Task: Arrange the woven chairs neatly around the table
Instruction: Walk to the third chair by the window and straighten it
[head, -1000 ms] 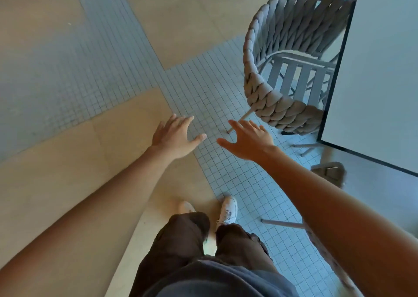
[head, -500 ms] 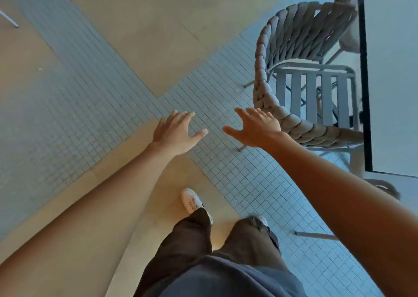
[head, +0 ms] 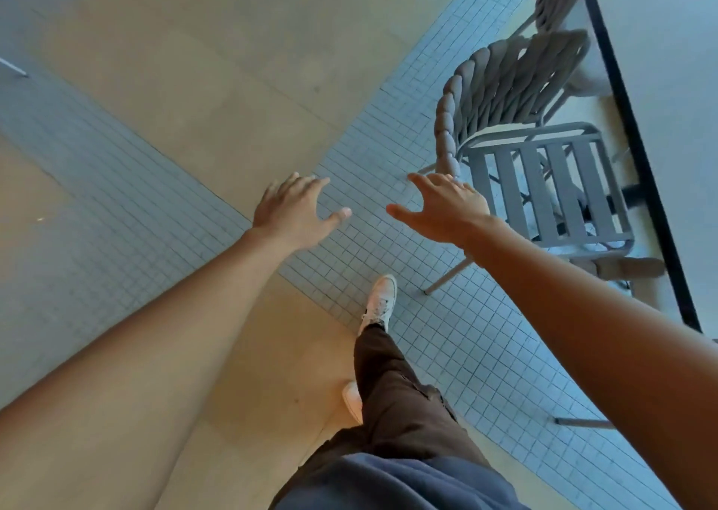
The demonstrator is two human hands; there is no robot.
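Observation:
A grey woven chair (head: pixel 501 82) with a slatted seat (head: pixel 544 187) stands at the right, its seat partly under the edge of the white table (head: pixel 668 62) with a black rim. A second woven chair (head: pixel 555 0) shows at the top right, beside the table. My left hand (head: pixel 295 210) is stretched forward over the floor, fingers spread, holding nothing. My right hand (head: pixel 443 210) is also spread and empty, just left of the chair's woven side, not touching it as far as I can tell.
The floor has beige slabs and bands of small blue-grey tiles. My legs and white shoes (head: pixel 379 299) are below the hands, mid-stride. Another chair leg (head: pixel 582 422) shows low at the right, under my right forearm. A thin metal leg (head: pixel 13 67) sits at the far left.
The view has swung and moved forward: the chair and table have shifted right, and the second chair appears at the top. My left foot has stepped ahead. Both hands stay spread and empty.

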